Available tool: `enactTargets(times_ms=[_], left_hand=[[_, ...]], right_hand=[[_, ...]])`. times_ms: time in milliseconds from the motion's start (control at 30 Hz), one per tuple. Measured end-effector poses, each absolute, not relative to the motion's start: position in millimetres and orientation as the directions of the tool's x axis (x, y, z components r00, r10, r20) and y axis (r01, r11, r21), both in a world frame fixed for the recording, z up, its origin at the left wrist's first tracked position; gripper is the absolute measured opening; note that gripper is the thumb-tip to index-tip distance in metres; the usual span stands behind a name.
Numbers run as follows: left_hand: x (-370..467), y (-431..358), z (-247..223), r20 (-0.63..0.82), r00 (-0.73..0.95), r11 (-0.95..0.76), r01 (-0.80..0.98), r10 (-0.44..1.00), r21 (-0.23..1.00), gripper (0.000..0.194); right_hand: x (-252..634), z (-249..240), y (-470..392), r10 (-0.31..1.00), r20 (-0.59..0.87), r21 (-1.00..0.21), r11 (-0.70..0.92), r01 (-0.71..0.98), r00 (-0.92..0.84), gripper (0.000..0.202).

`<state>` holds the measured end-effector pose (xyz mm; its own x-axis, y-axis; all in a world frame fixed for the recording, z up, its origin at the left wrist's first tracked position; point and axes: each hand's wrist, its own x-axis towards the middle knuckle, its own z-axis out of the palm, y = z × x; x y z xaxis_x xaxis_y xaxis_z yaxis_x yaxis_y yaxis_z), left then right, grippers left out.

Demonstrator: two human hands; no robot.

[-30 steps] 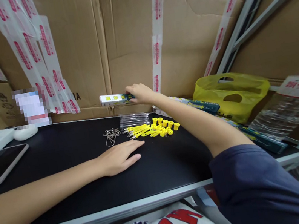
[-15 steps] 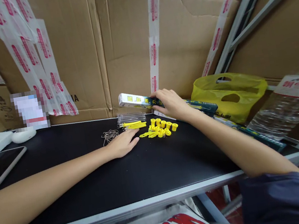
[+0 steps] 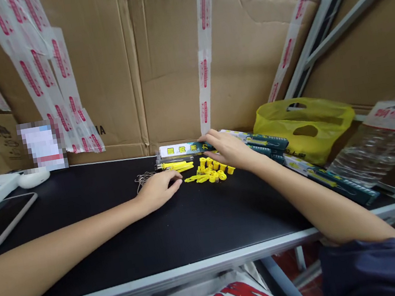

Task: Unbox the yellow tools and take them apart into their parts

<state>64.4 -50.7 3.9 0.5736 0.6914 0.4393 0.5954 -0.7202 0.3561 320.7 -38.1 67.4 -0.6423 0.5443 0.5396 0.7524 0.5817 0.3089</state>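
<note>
My right hand (image 3: 226,150) has its fingers on the right part of a long printed box (image 3: 182,149), which lies flat at the back of the black table. Clear tubes partly show under and in front of that box. My left hand (image 3: 159,190) rests on the table with its fingers slightly curled and nothing visible in it. Just beyond its fingertips are yellow sticks (image 3: 177,165). Wire hooks (image 3: 142,179) are partly hidden behind the left hand. Between the hands sits a pile of small yellow parts (image 3: 210,169).
More printed boxes (image 3: 329,179) lie to the right, near a yellow plastic bag (image 3: 303,125) and a large clear bottle (image 3: 375,148). A phone (image 3: 1,223) and a white case (image 3: 33,178) are at the left. Cardboard (image 3: 169,67) stands behind.
The long box has come down from a raised tilt to lie flat, my right hand lowering with it. My left hand has drawn back slightly, its fingers more curled.
</note>
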Motion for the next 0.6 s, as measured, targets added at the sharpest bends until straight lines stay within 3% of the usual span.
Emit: enactTargets(times_ms=[67,133,200,400,600], left_hand=[[55.1,-59.9,11.8,0.447,0.451,-0.635,0.546,0.773,0.546,0.024],[40.9,-68.5,17.7,0.365,0.36,-0.503,0.455,0.859,0.734,0.026],[25.8,-74.9,20.5,0.303,0.289,-0.4,0.377,0.908,0.835,0.028],[9.1,-79.4,17.7,0.303,0.275,-0.36,0.19,0.913,0.913,0.044],[7.8,-74.6,14.7,0.296,0.296,-0.369,0.235,0.908,0.899,0.036]], right_hand=[[321.0,67.0,-42.7,0.532,0.54,0.305,0.599,0.74,-0.652,0.03],[320.5,65.4,-48.6,0.514,0.541,0.305,0.618,0.725,-0.666,0.031],[318.6,63.3,-54.7,0.494,0.539,0.305,0.64,0.705,-0.682,0.032],[310.8,58.8,-63.6,0.441,0.526,0.317,0.692,0.648,-0.727,0.031],[310.2,55.3,-60.7,0.431,0.507,0.32,0.71,0.627,-0.747,0.032]])
